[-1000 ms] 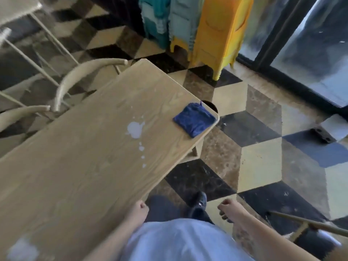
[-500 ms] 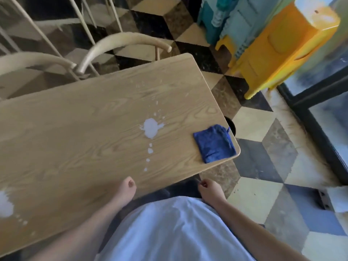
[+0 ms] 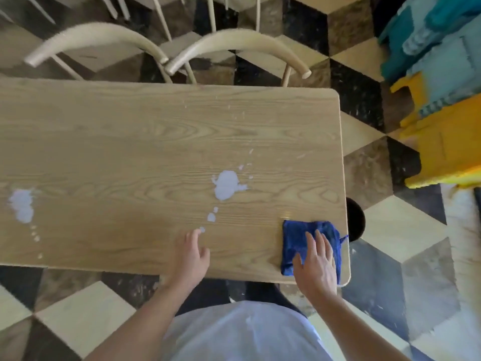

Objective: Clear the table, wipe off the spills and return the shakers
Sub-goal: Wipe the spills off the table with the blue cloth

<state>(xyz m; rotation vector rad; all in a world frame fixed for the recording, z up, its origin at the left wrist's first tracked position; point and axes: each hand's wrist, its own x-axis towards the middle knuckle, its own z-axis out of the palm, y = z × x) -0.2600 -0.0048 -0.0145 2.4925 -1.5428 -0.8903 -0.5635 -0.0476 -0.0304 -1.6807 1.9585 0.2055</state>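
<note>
A folded blue cloth (image 3: pixel 296 237) lies at the near right corner of the wooden table (image 3: pixel 130 142). My right hand (image 3: pixel 316 260) rests flat on the cloth, fingers spread. My left hand (image 3: pixel 191 252) hovers open over the table's near edge, fingertips close to a trail of small white drops. A white spill (image 3: pixel 227 188) sits in the middle right of the table. A second white spill (image 3: pixel 22 205) lies at the far left. No shakers are in view.
Two pale wooden chairs (image 3: pixel 234 45) stand tucked along the table's far side. Yellow and teal plastic stools (image 3: pixel 440 100) are stacked on the floor at the right. A dark round object (image 3: pixel 355 224) shows under the table's right edge. The floor is patterned tile.
I have turned to face the table squarely. Both hands rose from beside my body onto the table; the right hand landed on the blue cloth, the left near the drops.
</note>
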